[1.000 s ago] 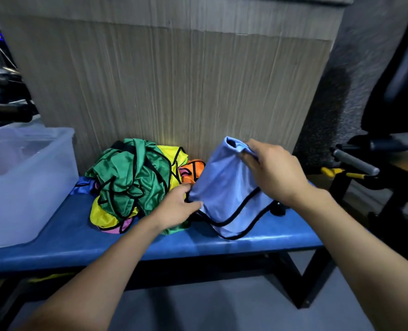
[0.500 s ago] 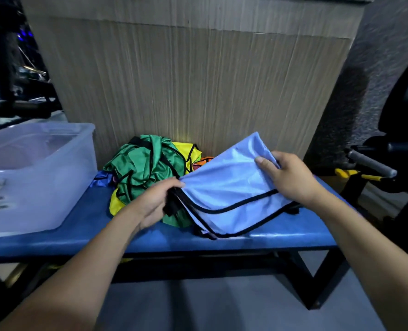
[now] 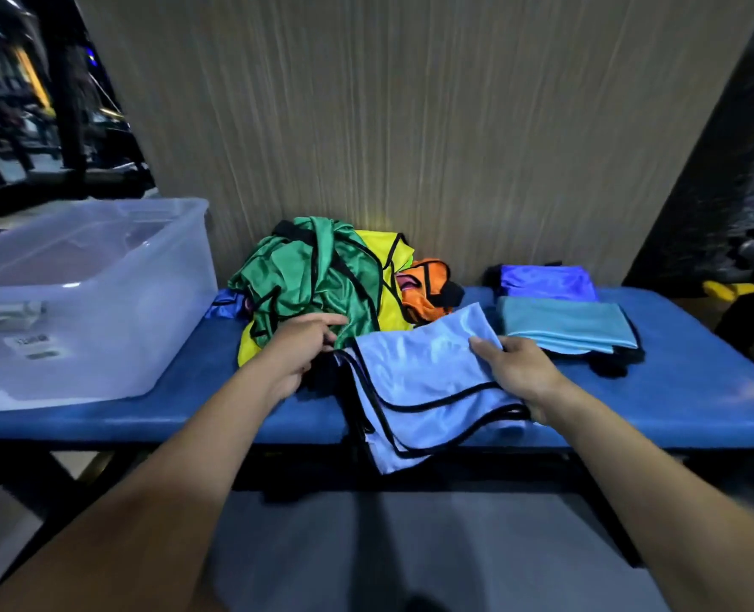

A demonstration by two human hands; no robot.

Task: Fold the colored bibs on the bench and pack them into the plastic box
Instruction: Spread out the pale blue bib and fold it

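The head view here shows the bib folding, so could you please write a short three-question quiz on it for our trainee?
1. True or false: the right hand grips the light blue bib.
2. Which side of the bench holds the plastic box: A left, B right?
3. Fill in: the left hand touches the ___ bib in the pile.

Key: 1 true; 2 A; 3 green.
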